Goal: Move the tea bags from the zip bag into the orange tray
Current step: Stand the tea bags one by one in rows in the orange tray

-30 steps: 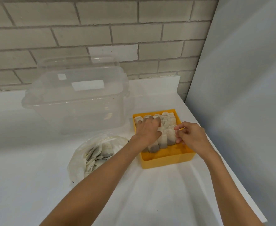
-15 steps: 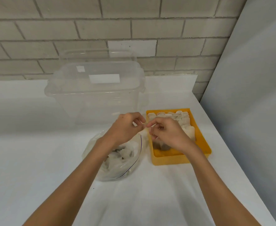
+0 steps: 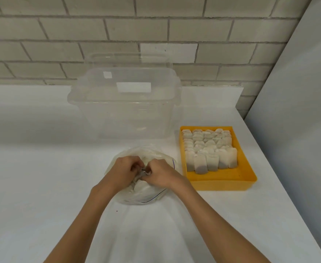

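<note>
A clear zip bag (image 3: 152, 194) with tea bags inside lies on the white table near the middle. My left hand (image 3: 122, 171) and my right hand (image 3: 160, 174) are both on top of it, knuckles up, fingers curled and pinching the crumpled plastic between them. To the right stands the orange tray (image 3: 220, 182). Several rows of pale tea bags (image 3: 209, 149) stand upright in its far part; its near strip is bare. The bag's contents under my hands are hidden.
A large clear plastic box (image 3: 125, 109) with its lid leaning behind stands at the back, just beyond the zip bag. A brick wall runs behind the table. A grey panel rises on the right past the table's edge (image 3: 281, 168).
Both hands left the orange tray, moved left and came down onto the zip bag, where they now pinch its plastic. The view has shifted right and nearer.
</note>
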Available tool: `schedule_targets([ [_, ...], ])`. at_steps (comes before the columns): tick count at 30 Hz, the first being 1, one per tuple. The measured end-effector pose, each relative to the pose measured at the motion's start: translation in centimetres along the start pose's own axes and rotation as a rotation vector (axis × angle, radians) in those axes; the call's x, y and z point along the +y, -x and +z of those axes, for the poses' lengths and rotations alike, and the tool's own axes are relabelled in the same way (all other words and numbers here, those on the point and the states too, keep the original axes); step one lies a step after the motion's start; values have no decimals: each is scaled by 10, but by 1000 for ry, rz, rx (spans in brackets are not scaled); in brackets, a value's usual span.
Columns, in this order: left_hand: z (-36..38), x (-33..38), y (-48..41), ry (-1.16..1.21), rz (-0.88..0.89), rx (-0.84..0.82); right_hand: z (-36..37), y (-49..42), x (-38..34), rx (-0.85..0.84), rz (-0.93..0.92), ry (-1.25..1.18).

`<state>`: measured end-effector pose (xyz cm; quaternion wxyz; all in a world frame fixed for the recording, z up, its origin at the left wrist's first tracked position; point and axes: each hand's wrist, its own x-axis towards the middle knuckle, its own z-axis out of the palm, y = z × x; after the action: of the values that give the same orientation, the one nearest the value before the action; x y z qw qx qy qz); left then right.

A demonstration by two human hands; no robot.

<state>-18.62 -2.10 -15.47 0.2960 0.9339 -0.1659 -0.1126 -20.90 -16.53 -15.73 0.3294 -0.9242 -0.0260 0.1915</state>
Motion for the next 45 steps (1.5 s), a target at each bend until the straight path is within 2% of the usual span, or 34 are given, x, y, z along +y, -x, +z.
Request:
schedule_targets([
  [4,0,-2,6,70,7,8,-2,1,3,23,-8,-86],
  [8,-6,-1,12,169,3,0,-12,6,6,125,-13,-247],
  [16,-16,12,21,750,-105,-100,-44,18,6,196,-129,-464],
  [19,-17,18,23,859,-97,-145,-59,26,2,204,-178,-551],
  [22,-12,23,23,886,-104,-97,-68,30,0,238,-216,-589],
  [29,-12,35,22,890,-56,13,-72,30,-5,353,-310,-419],
  [34,-25,33,12,846,31,221,-71,18,-10,380,-312,-373],
  [36,-28,26,8,814,16,277,-70,12,-11,350,-283,-321],
  [40,-31,14,3,775,-27,335,-46,-8,-4,130,-161,-5],
  [45,-28,6,4,771,-72,348,-13,-15,-3,152,-31,222],
])
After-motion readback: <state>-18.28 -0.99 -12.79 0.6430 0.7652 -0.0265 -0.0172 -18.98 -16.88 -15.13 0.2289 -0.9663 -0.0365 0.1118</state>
